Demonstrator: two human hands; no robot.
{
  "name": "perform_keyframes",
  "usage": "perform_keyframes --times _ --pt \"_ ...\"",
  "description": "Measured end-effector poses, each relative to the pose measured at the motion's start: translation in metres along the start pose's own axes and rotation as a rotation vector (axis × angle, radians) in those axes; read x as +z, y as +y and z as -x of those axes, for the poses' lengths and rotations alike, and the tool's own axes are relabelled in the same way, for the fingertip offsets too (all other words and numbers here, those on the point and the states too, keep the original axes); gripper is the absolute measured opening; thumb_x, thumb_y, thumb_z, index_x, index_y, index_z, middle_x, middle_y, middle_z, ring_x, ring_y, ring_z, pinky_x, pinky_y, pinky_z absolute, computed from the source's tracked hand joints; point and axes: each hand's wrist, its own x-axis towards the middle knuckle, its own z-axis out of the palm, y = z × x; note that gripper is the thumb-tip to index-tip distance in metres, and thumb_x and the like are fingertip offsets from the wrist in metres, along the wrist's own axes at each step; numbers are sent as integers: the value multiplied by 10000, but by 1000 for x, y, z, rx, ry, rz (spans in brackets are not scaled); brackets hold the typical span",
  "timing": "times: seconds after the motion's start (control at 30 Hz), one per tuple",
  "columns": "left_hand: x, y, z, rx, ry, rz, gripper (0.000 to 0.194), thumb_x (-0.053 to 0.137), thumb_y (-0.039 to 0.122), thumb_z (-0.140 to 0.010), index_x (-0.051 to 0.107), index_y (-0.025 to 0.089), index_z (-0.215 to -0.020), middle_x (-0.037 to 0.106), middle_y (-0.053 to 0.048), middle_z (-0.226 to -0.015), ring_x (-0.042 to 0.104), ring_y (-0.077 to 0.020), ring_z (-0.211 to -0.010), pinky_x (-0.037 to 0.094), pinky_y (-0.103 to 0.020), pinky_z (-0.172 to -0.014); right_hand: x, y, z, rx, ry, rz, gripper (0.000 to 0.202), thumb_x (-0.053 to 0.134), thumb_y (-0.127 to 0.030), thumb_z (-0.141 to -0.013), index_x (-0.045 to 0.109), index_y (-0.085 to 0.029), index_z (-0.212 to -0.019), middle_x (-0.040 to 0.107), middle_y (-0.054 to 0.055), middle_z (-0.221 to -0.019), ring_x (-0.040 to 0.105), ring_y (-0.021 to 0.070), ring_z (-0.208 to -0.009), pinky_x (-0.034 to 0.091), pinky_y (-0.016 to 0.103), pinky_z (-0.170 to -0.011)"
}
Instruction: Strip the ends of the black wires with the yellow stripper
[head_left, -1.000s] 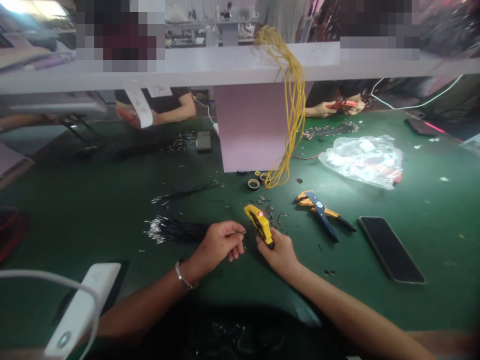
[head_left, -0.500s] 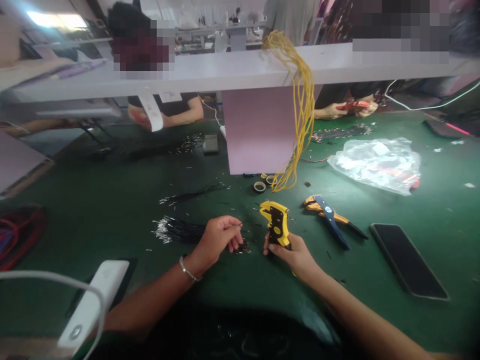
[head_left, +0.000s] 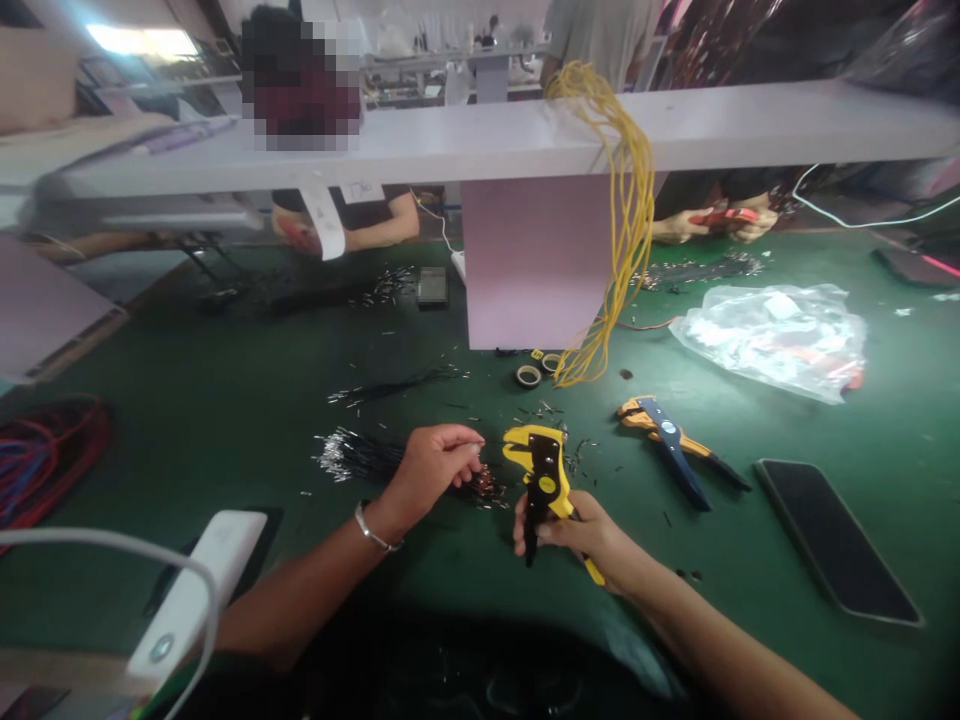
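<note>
My left hand (head_left: pixel 437 465) is closed in a pinch on a thin dark wire, whose tip barely shows between the fingertips. Beneath and beside that hand lies a bundle of black wires (head_left: pixel 367 457) with bright metal ends at the left and coppery ends at the right. My right hand (head_left: pixel 577 527) grips a yellow and black wire stripper (head_left: pixel 547 470) by its handles, held upright. Its jaws point left, a short gap from the left fingertips. Small black scraps (head_left: pixel 581 455) are scattered behind the tool.
A second wire stripper (head_left: pixel 667 440), blue and orange, and a phone (head_left: pixel 840 540) lie at right. Yellow wires (head_left: pixel 626 200) hang from the shelf (head_left: pixel 420 150). Tape rolls (head_left: pixel 528 376), a plastic bag (head_left: pixel 772 335) and a white power strip (head_left: pixel 199 590) are around. Co-workers' hands (head_left: pixel 679 225) work opposite.
The wire stripper has tilted and moved slightly left, its jaws now facing my left hand and its handles spread wider. My left hand stays pinched near the bundle. The view has shifted slightly.
</note>
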Motion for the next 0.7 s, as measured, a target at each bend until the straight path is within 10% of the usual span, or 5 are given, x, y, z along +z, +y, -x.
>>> perform_keyframes --times 0.7 --pt "1 -5 0 -21 -32 -90 188 550 185 -718 692 114 -818 648 -24 -587 535 -83 -470 435 -194 -447 -2 4 -2 94 -119 -112 272 706 -196 -664 660 -104 -916 714 98 -802 675 220 -696 515 365 -694"
